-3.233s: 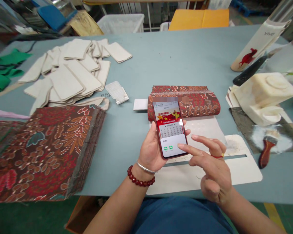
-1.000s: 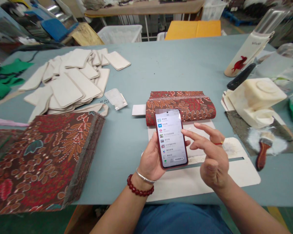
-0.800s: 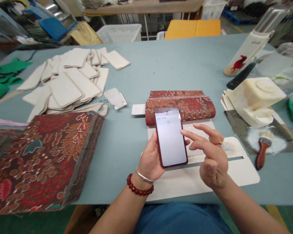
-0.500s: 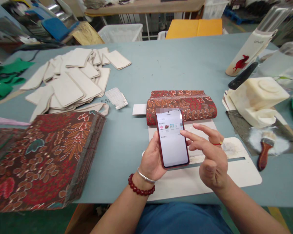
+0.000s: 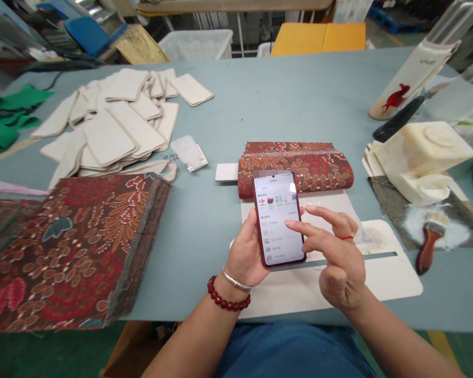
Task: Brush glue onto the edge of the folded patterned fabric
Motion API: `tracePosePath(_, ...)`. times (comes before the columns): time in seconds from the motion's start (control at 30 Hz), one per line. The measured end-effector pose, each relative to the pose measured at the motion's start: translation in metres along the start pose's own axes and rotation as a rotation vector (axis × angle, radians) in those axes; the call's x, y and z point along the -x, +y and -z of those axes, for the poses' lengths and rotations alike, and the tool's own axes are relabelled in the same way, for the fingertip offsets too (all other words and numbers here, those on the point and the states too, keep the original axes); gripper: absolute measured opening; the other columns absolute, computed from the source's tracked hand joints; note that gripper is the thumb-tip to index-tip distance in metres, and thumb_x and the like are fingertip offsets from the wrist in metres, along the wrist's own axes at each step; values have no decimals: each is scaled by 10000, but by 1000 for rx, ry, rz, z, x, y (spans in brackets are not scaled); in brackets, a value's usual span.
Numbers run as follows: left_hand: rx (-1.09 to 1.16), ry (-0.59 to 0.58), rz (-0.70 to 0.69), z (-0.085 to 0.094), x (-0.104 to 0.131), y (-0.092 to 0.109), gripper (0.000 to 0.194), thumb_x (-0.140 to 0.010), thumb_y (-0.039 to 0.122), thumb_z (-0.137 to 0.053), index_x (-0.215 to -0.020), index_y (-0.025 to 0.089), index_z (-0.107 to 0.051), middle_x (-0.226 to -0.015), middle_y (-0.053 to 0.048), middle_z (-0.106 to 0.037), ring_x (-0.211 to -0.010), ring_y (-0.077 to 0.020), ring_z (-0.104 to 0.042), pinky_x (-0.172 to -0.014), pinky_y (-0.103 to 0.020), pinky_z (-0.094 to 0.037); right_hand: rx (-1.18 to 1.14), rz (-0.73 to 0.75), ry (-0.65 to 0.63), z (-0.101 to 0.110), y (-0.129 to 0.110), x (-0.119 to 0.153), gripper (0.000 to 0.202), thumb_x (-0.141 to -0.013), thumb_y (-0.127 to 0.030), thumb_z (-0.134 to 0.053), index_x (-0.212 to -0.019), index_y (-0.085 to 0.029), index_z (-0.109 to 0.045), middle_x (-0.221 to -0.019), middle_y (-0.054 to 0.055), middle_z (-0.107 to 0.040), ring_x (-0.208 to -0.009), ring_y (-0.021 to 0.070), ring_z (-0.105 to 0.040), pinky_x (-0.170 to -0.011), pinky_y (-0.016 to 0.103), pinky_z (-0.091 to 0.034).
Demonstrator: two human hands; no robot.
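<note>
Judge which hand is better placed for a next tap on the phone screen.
Probably the right hand: one extended finger is already over the phone, while the left hand is occupied holding it.

Phone (image 5: pixel 279 215): screen text (image 5: pixel 276 240) is appearing too blurred to read | Left hand (image 5: pixel 242 252): phone is hiding most fingers | Right hand (image 5: pixel 339 257): fingertip contact is looking uncertain | Fabric stack (image 5: pixel 74 247), green cloth (image 5: pixel 8 113): left frame edge is cutting both

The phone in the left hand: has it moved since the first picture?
Yes, slightly. Judged against the folded patterned fabric, the phone in the left hand sits lower in the view now and covers less of that fabric.
</note>
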State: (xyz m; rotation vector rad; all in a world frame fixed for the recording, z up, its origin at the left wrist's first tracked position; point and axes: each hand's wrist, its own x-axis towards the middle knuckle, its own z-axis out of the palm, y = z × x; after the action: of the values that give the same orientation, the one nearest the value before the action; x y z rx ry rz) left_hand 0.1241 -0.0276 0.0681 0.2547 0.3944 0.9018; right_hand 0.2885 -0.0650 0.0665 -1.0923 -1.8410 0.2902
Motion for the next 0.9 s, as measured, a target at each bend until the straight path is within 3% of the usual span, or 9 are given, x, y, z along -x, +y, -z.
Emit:
tracePosePath(0.3,21,-15,39,3,0,3,676,-1051,570,-192,-1426,143,-558,-1438,-161,-578,-1204,-313,-633,-1077,-503,-452,-4,-13,1,2,-4,3,685,-1042,-641,-96,-781,-239,-586,-1129,-32,-754,-1298,282,-545,-1086,516,-223)
tracePosePath(0.53,-20,-12,35,-1,0,2,676,-1046,586,-207,-1434,150,-549,-1389,-165,-616,-1189,-345,-643,-972,-501,-523,10,15,-8,1,-4,3,660,-1056,-612,-123,-795,-230,-594,-1120,-16,-755,-1299,284,-550,-1051,503,-257)
tracePosePath(0.9,8,-18,29,3,0,-1,662,-1055,570,-196,-1449,164,-540,-1362,-143,-644,-1278,-342,-596,-1102,-529,-432,43,33,-31,-3,-6,0,569,-1060,-583,-175,-849,-240,-578,-1184,0,-733,-1331,285,-526,-1096,498,-235)
